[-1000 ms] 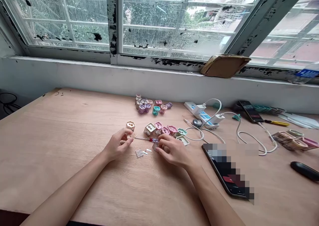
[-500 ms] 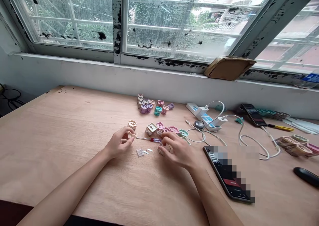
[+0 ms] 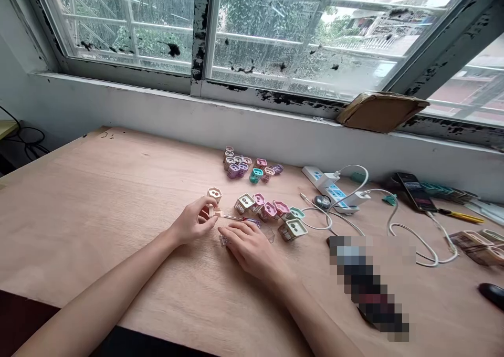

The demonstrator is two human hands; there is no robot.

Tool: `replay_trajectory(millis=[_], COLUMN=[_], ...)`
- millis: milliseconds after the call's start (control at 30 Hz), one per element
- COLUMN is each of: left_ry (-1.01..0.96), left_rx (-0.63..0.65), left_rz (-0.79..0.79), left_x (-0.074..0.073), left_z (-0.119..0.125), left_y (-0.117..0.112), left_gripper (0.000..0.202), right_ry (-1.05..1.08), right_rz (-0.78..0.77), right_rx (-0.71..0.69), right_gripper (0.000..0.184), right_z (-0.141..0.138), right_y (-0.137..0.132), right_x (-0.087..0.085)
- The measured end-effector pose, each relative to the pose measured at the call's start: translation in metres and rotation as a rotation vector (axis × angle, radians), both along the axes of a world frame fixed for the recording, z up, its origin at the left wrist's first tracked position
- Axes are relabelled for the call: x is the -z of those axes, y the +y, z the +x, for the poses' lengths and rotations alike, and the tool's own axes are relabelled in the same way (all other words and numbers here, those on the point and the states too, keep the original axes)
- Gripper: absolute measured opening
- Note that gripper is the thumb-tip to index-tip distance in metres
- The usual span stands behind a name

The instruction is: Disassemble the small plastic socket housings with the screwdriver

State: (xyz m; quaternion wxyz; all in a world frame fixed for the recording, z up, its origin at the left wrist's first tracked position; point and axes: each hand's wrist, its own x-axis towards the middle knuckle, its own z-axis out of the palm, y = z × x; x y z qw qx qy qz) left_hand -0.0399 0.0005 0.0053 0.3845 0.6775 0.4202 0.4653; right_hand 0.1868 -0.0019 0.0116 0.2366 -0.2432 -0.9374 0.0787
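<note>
My left hand (image 3: 197, 219) is closed on a small cream-coloured plastic piece (image 3: 217, 213) between thumb and fingertips. Close behind it stands a cream pentagon-shaped holder (image 3: 214, 193). A screwdriver (image 3: 252, 221) with a red and blue handle lies flat, its shaft reaching toward the cream piece. My right hand (image 3: 252, 245) rests low over the table, fingers bent together on a small clear plastic piece (image 3: 223, 240); its thumb is hidden. Beside its knuckles lies a larger clear plastic piece (image 3: 268, 234). To the right stand several coloured holders, among them a pale green one (image 3: 293, 229).
Toward the wall sits a cluster of coloured holders (image 3: 236, 165). A white power strip (image 3: 333, 190) with plugs and looping cables (image 3: 449, 236) lies at right. Farther right are a phone (image 3: 416, 191), a yellow-handled tool (image 3: 464, 217) and a black mouse (image 3: 493, 294). A blurred-out phone lies near my right forearm.
My right hand has moved left from the larger clear piece to the small clear pieces, now covering most of them. My left hand keeps the cream piece. The view has turned slightly.
</note>
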Motion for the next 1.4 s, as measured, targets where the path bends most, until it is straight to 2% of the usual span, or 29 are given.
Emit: replay_trajectory(millis=[300,400,533,733,933,1200,1400], left_ry=[0.036,0.026,0.038,0.098,0.093,0.175,0.24], left_rx=[-0.034,-0.059,-0.069,-0.013,0.086,0.078,0.096], left_rz=[0.023,0.033,0.047,0.142,0.211,0.43,0.473], left_x=[-0.001,-0.001,-0.001,-0.002,-0.003,-0.003,-0.001], left_z=[-0.004,-0.006,-0.005,-0.002,0.004,0.006,0.004], left_y=[0.001,0.002,0.002,-0.001,-0.006,-0.006,-0.006], left_gripper=[0.022,0.024,0.026,0.032,0.044,0.038,0.037], right_ry=[0.309,0.398,0.533,0.674,0.744,0.824,0.753], right_rz=[-0.049,-0.094,-0.127,-0.188,-0.269,-0.399,-0.385], right_rx=[-0.008,-0.022,0.028,0.114,0.127,0.108,0.115], right_gripper=[0.046,0.038,0.024,0.014,0.013,0.011,0.01], right_z=[0.001,-0.004,-0.005,0.0,0.002,0.002,0.003], right_y=[-0.005,-0.006,-0.003,-0.002,0.0,0.004,0.005], right_x=[0.016,0.02,0.018,0.022,0.031,0.033,0.031])
